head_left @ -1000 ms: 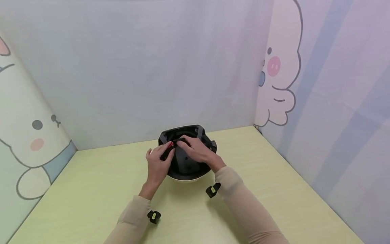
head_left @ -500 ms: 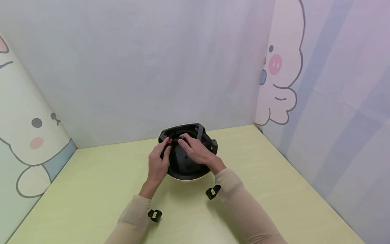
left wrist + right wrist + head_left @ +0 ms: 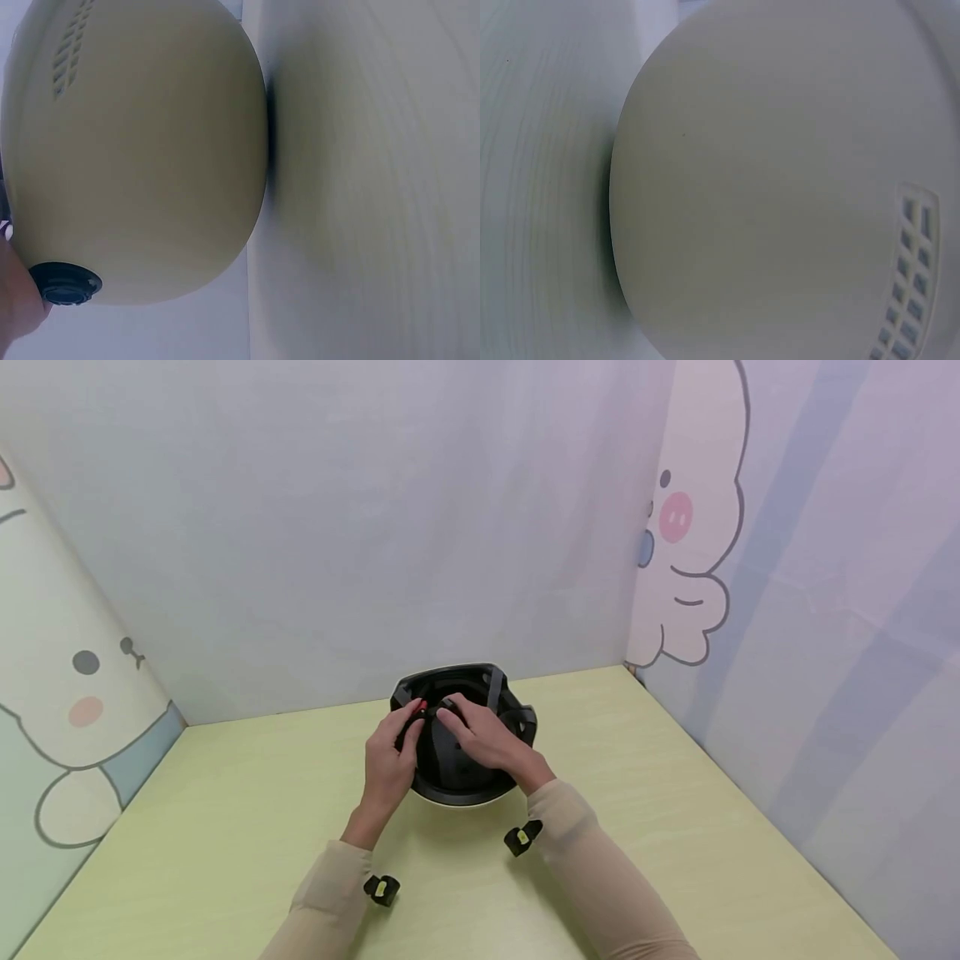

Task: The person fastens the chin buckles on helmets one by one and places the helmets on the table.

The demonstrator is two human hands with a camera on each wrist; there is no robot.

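A helmet (image 3: 461, 795) lies upside down on the table, its black padded inside facing up. Both wrist views show its smooth cream shell (image 3: 150, 165) with rows of vent slots. Over the opening, my left hand (image 3: 386, 752) pinches a small red-and-black buckle (image 3: 422, 705) between thumb and fingers. Close beside it, the thumb and fingers of my right hand (image 3: 487, 743) pinch a dark strap part, mostly hidden by the fingers. Whether the two parts are joined is too small to tell. A grey strap (image 3: 495, 687) runs at the helmet's far right side.
The pale yellow-green table (image 3: 247, 802) reaches to a plain curtain (image 3: 360, 527) behind the helmet. Cartoon-printed curtains stand at left and right. Small black devices (image 3: 382, 890) sit on both wrists, above the table.
Since a second ago, my left hand has moved slightly up, and its fingers have shifted on the red buckle. My right hand and the helmet stay almost in place.
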